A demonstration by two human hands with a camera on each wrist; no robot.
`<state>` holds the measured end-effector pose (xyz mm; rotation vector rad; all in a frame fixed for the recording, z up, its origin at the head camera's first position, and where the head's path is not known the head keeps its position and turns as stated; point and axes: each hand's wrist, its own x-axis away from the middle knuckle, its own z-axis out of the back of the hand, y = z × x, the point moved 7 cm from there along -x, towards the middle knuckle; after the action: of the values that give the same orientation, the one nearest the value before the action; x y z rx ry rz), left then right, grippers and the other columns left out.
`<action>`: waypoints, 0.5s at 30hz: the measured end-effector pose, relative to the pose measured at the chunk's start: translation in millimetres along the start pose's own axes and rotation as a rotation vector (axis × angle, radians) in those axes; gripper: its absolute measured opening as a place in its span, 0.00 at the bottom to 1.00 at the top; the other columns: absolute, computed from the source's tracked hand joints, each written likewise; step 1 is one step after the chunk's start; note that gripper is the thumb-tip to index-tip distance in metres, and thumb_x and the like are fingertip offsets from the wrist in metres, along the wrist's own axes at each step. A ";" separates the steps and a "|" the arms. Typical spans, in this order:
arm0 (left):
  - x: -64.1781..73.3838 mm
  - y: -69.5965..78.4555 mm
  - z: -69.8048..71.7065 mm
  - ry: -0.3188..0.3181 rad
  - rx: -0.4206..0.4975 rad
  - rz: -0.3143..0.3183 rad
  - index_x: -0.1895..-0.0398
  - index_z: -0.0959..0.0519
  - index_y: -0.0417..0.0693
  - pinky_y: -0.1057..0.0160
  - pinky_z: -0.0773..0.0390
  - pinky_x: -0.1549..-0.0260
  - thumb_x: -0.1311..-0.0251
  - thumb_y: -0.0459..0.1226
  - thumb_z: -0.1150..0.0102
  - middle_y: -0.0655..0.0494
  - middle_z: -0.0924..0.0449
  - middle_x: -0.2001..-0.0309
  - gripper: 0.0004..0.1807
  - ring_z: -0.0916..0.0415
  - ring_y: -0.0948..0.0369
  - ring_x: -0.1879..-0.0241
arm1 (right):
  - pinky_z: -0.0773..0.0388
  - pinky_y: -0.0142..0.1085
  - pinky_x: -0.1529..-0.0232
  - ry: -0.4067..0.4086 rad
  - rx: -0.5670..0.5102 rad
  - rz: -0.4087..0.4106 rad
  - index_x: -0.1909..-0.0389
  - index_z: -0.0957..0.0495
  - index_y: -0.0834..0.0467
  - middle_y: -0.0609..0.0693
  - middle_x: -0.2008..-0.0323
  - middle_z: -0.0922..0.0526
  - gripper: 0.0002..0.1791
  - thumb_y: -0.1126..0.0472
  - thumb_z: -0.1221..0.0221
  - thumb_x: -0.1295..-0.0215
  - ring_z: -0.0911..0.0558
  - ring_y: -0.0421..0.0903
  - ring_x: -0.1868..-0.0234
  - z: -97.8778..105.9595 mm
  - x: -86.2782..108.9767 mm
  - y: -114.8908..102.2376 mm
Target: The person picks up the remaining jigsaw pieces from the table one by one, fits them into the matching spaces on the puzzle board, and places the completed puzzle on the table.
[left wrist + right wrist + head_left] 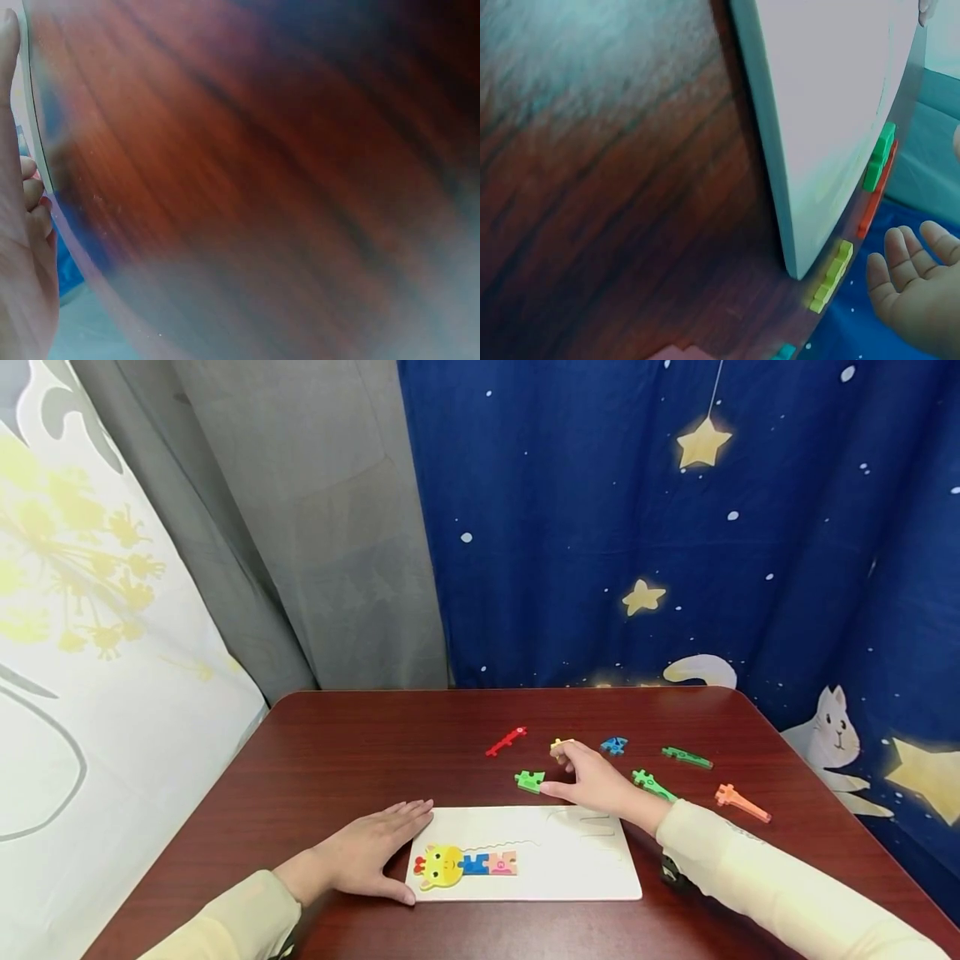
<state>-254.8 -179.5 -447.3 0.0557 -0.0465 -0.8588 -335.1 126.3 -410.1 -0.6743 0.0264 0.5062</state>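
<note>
A white puzzle board (pixel 555 868) lies on the table. At its left sits a yellow giraffe-head piece (pixel 442 866), joined to a blue piece (pixel 474 864) and a pink piece (pixel 502 863). My left hand (pixel 378 852) rests at the board's left edge, fingers straight. Beyond the far edge hovers my right hand (pixel 596 783), fingers loosely bent, by a yellow piece (pixel 558 744) that it partly covers in the head view. In the right wrist view that yellow piece (pixel 832 276) lies apart from the fingers. A green piece (pixel 529 781) is beside the right thumb.
Behind the board lie a red piece (pixel 507 741) and a blue piece (pixel 614 745). Two long green pieces (pixel 687 757) (pixel 652 785) and an orange piece (pixel 742 802) lie to the right. Curtains (pixel 562 527) hang beyond the table (pixel 360 735).
</note>
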 end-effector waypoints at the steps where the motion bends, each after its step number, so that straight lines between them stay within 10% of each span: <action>1: 0.2 0.1 -0.3 -0.001 -0.002 -0.001 0.24 0.46 0.44 0.54 0.45 0.32 0.52 0.77 0.55 0.53 0.51 0.24 0.61 0.52 0.56 0.27 | 0.23 0.43 0.53 0.003 -0.001 -0.008 0.41 0.29 0.64 0.55 0.52 0.24 0.34 0.46 0.33 0.40 0.24 0.50 0.54 -1.1 -0.3 0.6; 15: 1.2 0.7 -1.8 0.007 -0.013 -0.004 0.24 0.46 0.44 0.54 0.43 0.33 0.51 0.77 0.55 0.53 0.50 0.24 0.60 0.51 0.56 0.27 | 0.25 0.40 0.57 0.007 -0.064 -0.095 0.48 0.26 0.63 0.51 0.57 0.23 0.27 0.51 0.31 0.42 0.26 0.45 0.60 -20.7 -3.7 8.8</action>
<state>-253.4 -180.0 -449.1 0.0466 -0.0346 -0.8631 -339.5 117.9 -430.9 -0.7364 -0.0155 0.4150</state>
